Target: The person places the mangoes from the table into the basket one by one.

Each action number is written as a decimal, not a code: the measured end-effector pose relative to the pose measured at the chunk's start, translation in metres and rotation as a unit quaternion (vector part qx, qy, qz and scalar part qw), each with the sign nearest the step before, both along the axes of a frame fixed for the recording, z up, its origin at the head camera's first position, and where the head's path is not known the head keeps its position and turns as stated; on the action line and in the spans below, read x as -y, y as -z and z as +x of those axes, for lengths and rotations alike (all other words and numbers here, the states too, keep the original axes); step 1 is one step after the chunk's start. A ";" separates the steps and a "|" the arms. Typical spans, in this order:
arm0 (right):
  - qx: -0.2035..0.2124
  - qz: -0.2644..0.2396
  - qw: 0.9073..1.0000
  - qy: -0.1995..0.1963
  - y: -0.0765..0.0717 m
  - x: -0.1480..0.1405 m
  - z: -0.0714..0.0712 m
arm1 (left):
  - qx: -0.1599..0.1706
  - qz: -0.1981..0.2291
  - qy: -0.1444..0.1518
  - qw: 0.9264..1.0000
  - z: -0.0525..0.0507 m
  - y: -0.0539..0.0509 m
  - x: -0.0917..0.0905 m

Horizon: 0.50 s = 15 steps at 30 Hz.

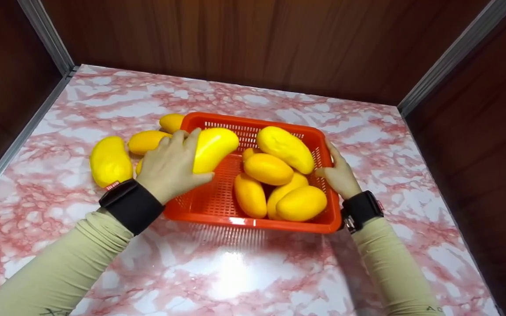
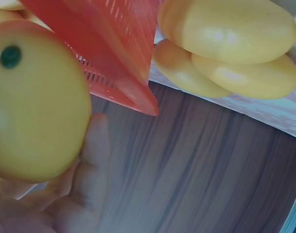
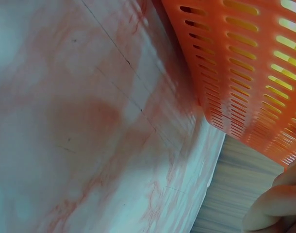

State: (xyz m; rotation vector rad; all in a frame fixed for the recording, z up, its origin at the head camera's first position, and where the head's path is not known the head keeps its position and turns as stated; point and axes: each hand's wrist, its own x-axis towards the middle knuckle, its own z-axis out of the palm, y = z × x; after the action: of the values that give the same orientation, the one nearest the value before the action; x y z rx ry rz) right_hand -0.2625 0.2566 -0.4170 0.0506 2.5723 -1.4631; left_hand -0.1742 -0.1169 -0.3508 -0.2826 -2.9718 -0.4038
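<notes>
My left hand (image 1: 170,166) grips a yellow mango (image 1: 215,148) above the left part of a red plastic basket (image 1: 218,220). In the left wrist view the mango (image 2: 39,109) shows a dark green spot at its end, with fingers (image 2: 93,155) curved along its side. My right hand (image 1: 341,174) holds the basket's right rim, thumb over the inside and fingers outside. Several mangoes (image 1: 268,169) lie piled in the basket's right half. The right wrist view shows the slotted outer wall of the basket (image 3: 225,73) and part of the right hand (image 3: 279,204).
Left of the basket, several more mangoes lie on the table: a large one (image 1: 111,162), another (image 1: 147,141) beside it and one (image 1: 171,123) behind. The marbled pink-and-white table (image 1: 235,281) is bounded by brown wood-look panels (image 1: 244,48) with metal corner strips.
</notes>
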 end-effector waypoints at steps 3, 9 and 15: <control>-0.001 -0.001 1.000 0.001 0.000 0.000 0.000 | 0.000 -0.008 0.015 1.000 0.000 0.002 -0.003; -0.005 -0.001 1.000 0.005 0.001 0.000 0.000 | 0.012 -0.015 0.047 0.999 0.002 0.010 -0.009; -0.008 -0.008 1.000 0.002 0.002 -0.001 -0.001 | 0.028 -0.024 0.056 0.998 0.005 0.017 -0.013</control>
State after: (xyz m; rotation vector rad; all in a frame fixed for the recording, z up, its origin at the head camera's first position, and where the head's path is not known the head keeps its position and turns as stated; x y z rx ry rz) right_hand -0.2631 0.2573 -0.4190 0.0426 2.5734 -1.4921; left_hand -0.1696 -0.1044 -0.3679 -0.4512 -3.0328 -0.3574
